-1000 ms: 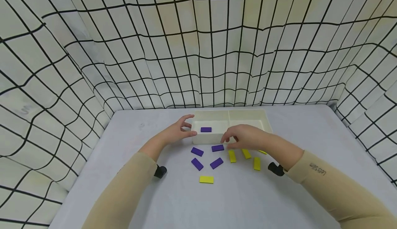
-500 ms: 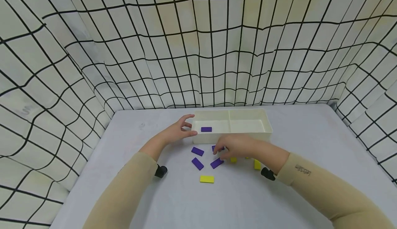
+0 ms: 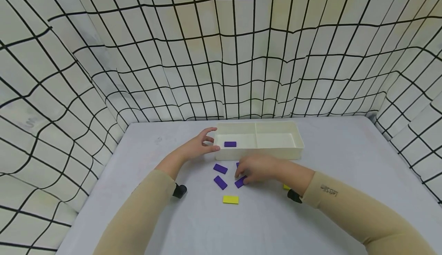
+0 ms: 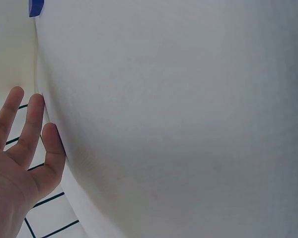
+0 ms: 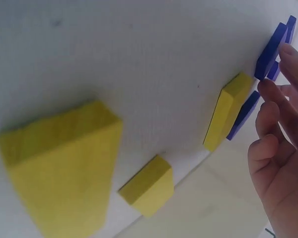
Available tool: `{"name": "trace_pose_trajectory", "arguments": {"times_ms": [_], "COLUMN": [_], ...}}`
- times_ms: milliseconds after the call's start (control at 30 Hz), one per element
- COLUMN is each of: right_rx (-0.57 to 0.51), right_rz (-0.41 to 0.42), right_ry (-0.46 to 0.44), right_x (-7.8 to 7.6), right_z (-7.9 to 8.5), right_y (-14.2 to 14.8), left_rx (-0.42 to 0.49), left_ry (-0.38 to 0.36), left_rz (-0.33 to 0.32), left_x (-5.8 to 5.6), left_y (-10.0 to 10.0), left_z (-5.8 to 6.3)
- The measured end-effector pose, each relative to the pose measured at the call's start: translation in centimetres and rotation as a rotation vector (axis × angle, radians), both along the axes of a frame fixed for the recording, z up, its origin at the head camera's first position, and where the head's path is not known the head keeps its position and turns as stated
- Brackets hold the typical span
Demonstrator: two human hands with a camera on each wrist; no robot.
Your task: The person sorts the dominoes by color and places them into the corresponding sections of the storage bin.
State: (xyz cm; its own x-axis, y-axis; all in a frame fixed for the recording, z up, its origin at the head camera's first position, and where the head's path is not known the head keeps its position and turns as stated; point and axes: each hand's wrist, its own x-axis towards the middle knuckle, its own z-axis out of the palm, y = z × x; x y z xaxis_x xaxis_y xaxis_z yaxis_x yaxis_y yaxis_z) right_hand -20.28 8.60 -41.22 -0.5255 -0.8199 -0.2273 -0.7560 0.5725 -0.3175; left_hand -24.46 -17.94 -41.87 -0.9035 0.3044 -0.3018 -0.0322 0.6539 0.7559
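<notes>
My left hand (image 3: 197, 146) touches the left end of a cream two-compartment box (image 3: 259, 154), thumb at its front rim and fingers spread in the left wrist view. In the box's left compartment lies a purple block (image 3: 230, 144). My right hand (image 3: 258, 168) is in front of the box, thumb and fingertips right at another purple block (image 3: 239, 183) on the table. Whether they pinch it, I cannot tell. In the right wrist view the thumb overlaps that purple block (image 5: 270, 52). Two more purple blocks (image 3: 220, 182) lie to the left; one behind the hand is mostly covered.
A yellow block (image 3: 230, 199) lies nearest me. Several yellow blocks (image 5: 59, 168) show in the right wrist view, largely hidden by my right arm in the head view. The white table (image 3: 155, 209) is bounded by walls with black netting (image 3: 241, 59).
My right hand has moved from the box's front wall toward me and left, down to a purple block, covering several yellow blocks. The left hand stays on the box.
</notes>
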Motion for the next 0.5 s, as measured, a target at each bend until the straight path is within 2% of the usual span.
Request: {"name": "trace_pose_trajectory", "arguments": {"times_ms": [500], "right_rx": [0.053], "right_rz": [0.046], "right_ry": [0.031], "right_x": [0.16], "right_z": [-0.47], "right_y": [-0.39], "left_rx": [-0.001], "left_ry": [-0.001], "left_rz": [0.002], "left_x": [0.06], "left_y": [-0.04], "left_z": [0.06]}}
